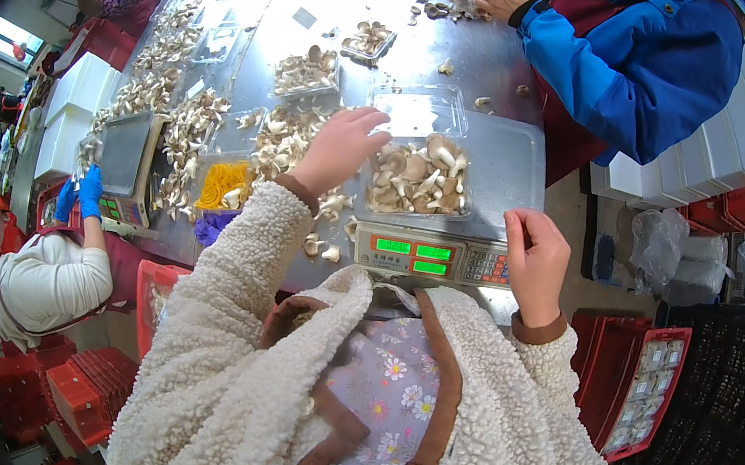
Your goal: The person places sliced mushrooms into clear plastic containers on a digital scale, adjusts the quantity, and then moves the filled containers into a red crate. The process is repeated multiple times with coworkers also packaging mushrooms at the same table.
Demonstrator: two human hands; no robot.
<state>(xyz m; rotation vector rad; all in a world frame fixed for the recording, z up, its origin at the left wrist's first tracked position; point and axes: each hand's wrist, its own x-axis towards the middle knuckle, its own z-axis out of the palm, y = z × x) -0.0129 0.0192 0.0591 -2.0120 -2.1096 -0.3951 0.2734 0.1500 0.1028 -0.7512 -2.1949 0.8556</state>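
My left hand point(345, 144) reaches over the table with its fingers a little apart, at the upper left rim of a clear plastic box point(461, 214). Oyster mushrooms point(419, 175) fill that box, and its transparent lid point(420, 108) is folded back. The box sits on the metal platform of a digital weighing scale point(436, 255) with lit green displays. By the right end of the scale, next to the keypad point(484, 267), my right hand point(537, 265) is held with curled fingers; nothing shows in it. Loose oyster mushrooms point(286, 140) lie heaped beside my left hand.
Filled mushroom boxes point(306, 74) stand further back. Yellow rubber bands point(223, 185) lie near my left forearm. A co-worker in a blue jacket point(634, 69) handles mushrooms across the table. On the left, a blue-gloved person point(92, 192) works at another scale point(125, 157). Red crates point(644, 392) stand right.
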